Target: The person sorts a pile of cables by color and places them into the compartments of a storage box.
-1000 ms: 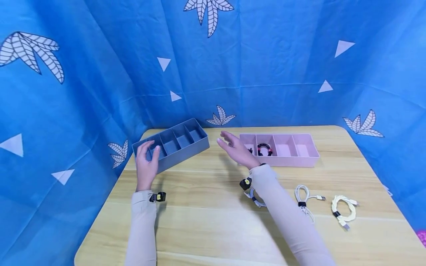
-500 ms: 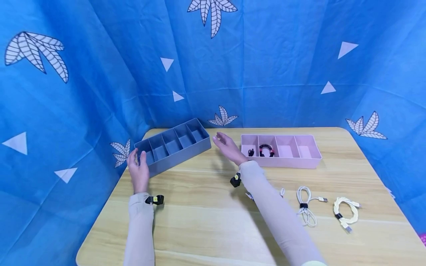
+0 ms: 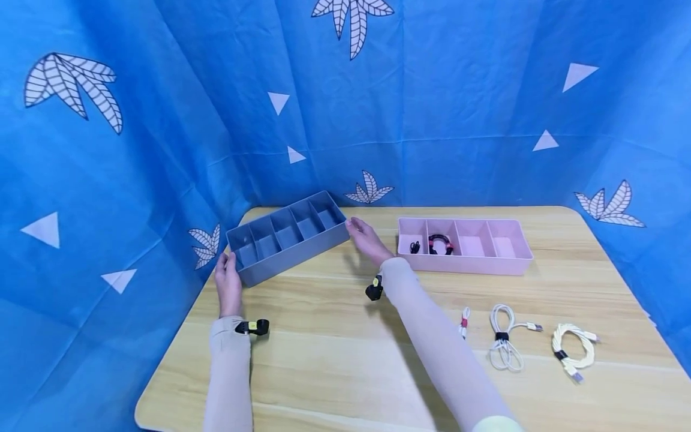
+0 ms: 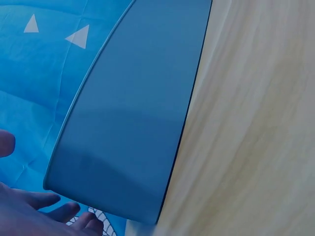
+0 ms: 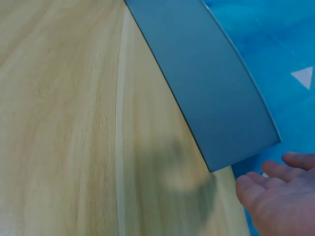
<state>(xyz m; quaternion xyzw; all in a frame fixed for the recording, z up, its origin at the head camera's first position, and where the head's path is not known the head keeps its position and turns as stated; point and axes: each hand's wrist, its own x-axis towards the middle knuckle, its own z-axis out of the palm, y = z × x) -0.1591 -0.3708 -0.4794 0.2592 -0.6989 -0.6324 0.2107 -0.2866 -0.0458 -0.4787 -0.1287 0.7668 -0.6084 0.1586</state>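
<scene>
A grey-blue divided storage box (image 3: 288, 240) stands at an angle at the back left of the table, its several compartments bare. At its left end is my left hand (image 3: 229, 288), fingers extended along the short side. In the left wrist view those fingers (image 4: 44, 199) lie close to the box's end wall; contact is unclear. My right hand (image 3: 371, 241) is at the other end, by the right corner. The right wrist view has its fingers (image 5: 251, 187) loosely extended beside the box (image 5: 211, 93), with a small gap showing.
A pink divided box (image 3: 469, 264) at the back right holds a small black cable (image 3: 414, 247) and a black-and-red coiled cable (image 3: 433, 246). Several bundled cables lie at the right, including a white one (image 3: 502, 337) and a cream one (image 3: 557, 345). A blue curtain (image 3: 459, 90) hangs behind the table.
My left hand has drawn back from over the grey-blue box to its left end. My right hand has come closer to the box's right end. The box looks unmoved.
</scene>
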